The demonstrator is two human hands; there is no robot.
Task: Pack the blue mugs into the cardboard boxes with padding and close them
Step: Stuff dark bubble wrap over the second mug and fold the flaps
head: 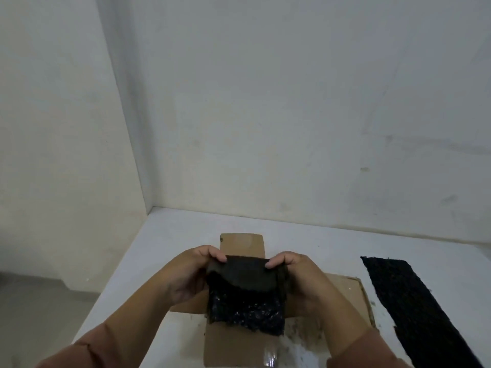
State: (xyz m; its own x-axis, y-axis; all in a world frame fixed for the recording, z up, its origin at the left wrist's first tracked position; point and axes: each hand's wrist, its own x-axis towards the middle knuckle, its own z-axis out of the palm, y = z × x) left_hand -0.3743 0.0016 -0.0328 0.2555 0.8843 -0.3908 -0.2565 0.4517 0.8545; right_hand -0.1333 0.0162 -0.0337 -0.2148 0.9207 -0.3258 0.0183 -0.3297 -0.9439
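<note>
A cardboard box (241, 244) lies on the white table with its flaps spread out flat to the far side, the right and toward me. Over its middle I hold a dark, speckled foam padding piece (247, 298), bent so its top edge folds toward me. My left hand (190, 276) pinches the upper left corner of the padding. My right hand (297, 280) pinches the upper right corner. The padding hides the inside of the box. No blue mug is in view.
A long black foam strip (417, 309) lies on the white table (305, 237) at the right, running toward the near right corner. Dark crumbs are scattered around the box. Walls stand close behind and to the left; the table's left edge drops to the floor.
</note>
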